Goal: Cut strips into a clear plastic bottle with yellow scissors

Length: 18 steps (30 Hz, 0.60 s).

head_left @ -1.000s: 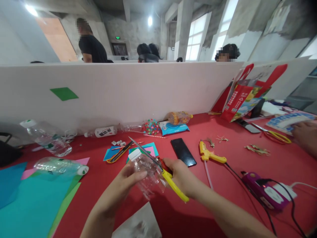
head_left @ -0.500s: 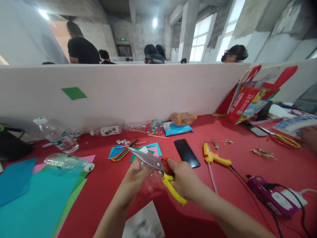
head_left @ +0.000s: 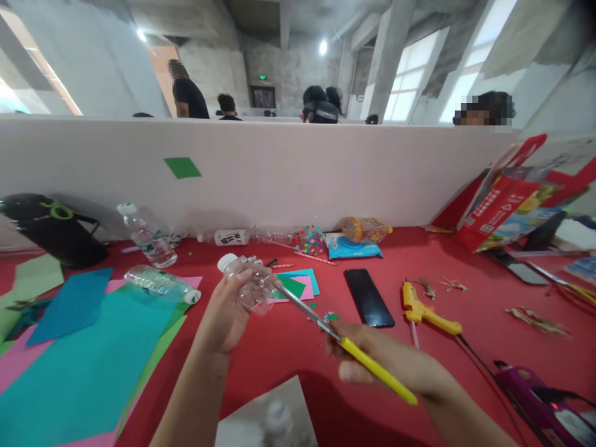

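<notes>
My left hand (head_left: 223, 320) is wrapped around a small clear plastic bottle (head_left: 246, 282) with a white cap, held tilted above the red table (head_left: 279, 347). In my right hand (head_left: 386, 363) are yellow-handled scissors (head_left: 354, 351). Their blades point up and left, and the tips meet the bottle's lower side. Whether the blades are apart is hard to tell.
A black phone (head_left: 369, 297), a yellow glue gun (head_left: 426, 310) and a purple device (head_left: 542, 397) with cables lie to the right. Coloured paper sheets (head_left: 79, 366) and two clear bottles (head_left: 161, 282) sit to the left. A white divider (head_left: 279, 167) stands behind; other people work beyond it.
The view has swung left. My left hand raised the bottle up and left. My right hand drew back toward me, and the scissors now stretch out to reach the bottle.
</notes>
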Available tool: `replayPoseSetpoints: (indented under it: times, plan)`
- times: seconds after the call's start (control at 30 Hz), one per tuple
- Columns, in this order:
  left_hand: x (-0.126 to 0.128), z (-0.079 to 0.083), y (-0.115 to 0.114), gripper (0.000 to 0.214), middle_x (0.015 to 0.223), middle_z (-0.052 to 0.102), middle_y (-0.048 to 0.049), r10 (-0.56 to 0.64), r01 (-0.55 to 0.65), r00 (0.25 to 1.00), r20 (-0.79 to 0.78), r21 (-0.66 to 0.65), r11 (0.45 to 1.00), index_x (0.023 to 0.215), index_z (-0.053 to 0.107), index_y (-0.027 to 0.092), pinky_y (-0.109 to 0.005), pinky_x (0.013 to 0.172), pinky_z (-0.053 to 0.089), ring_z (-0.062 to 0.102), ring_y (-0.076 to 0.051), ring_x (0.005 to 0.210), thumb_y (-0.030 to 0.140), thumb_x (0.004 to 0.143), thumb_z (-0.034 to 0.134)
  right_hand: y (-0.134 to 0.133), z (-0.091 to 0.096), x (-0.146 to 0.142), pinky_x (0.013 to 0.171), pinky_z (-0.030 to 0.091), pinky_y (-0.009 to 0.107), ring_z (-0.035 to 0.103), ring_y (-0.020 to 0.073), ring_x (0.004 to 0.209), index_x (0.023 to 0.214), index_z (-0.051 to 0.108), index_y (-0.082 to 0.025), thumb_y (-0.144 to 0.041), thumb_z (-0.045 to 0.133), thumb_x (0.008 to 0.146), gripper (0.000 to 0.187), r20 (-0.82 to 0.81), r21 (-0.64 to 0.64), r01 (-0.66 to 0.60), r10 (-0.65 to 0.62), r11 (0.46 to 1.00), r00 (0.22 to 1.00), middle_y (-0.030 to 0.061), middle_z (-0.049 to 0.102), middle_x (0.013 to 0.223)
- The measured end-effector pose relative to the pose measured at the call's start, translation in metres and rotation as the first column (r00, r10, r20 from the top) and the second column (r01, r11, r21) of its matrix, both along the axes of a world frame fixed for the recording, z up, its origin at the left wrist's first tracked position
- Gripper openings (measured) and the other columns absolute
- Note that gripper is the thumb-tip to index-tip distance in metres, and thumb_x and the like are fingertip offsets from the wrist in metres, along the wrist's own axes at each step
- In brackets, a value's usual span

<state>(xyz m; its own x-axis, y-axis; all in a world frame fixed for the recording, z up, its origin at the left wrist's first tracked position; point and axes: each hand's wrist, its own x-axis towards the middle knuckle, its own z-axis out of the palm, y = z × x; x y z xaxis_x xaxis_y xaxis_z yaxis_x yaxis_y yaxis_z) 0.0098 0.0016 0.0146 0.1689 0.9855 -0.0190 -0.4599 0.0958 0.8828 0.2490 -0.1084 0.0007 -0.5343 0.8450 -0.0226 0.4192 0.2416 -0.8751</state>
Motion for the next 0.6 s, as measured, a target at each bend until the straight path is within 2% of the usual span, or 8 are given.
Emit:
replayPoseSetpoints:
  times: [0.13,0.27,0.43,0.6]
  plan:
    - [-0.009,-0.003,0.004,0.014,0.084,0.07,-0.0035,0.037,-0.039,0.998,0.047,0.026,0.999,0.083,0.07,0.014,-0.029,0.074,0.055,0.068,-0.018,0.078,0.027,0.079,0.064,-0.004,0.009,-0.007,0.049,0.03,0.022,0.034,0.0108,0.055,0.075,0.043,-0.02,-0.068,0.038,0.09,0.051,-0.003,-0.079,-0.047,0.047,0.996,0.999,-0.0041,0.039,0.065]
    - [-0.007,-0.004,0.002,0.013,0.084,0.07,-0.0035,0.032,-0.036,0.998,0.057,0.072,0.997,0.083,0.069,0.014,-0.03,0.077,0.055,0.068,-0.018,0.08,0.025,0.081,0.062,-0.007,0.005,-0.018,0.045,0.024,0.022,0.029,0.0099,0.051,0.068,0.036,-0.021,-0.074,0.035,0.088,0.056,-0.059,-0.111,-0.02,0.014,0.994,0.998,-0.0058,0.032,0.06]
    - [0.001,0.0,-0.008,0.014,0.084,0.069,-0.0042,0.001,-0.002,1.0,0.015,0.065,0.998,0.085,0.068,0.015,-0.031,0.071,0.055,0.068,-0.02,0.08,0.028,0.08,0.064,-0.01,-0.002,-0.026,0.047,0.026,0.022,0.031,0.0103,0.054,0.07,0.039,-0.02,-0.07,0.033,0.091,0.054,-0.094,-0.086,-0.002,-0.006,0.996,0.996,-0.0047,0.035,0.063]
    - [0.004,-0.001,-0.011,0.012,0.082,0.069,-0.0043,0.007,-0.003,1.0,-0.027,0.147,0.989,0.086,0.067,0.016,-0.031,0.068,0.055,0.066,-0.019,0.076,0.026,0.084,0.06,-0.01,-0.004,-0.025,0.046,0.023,0.023,0.029,0.01,0.054,0.068,0.036,-0.021,-0.069,0.031,0.093,0.054,-0.063,-0.069,0.003,-0.008,0.998,0.998,-0.0048,0.035,0.063]
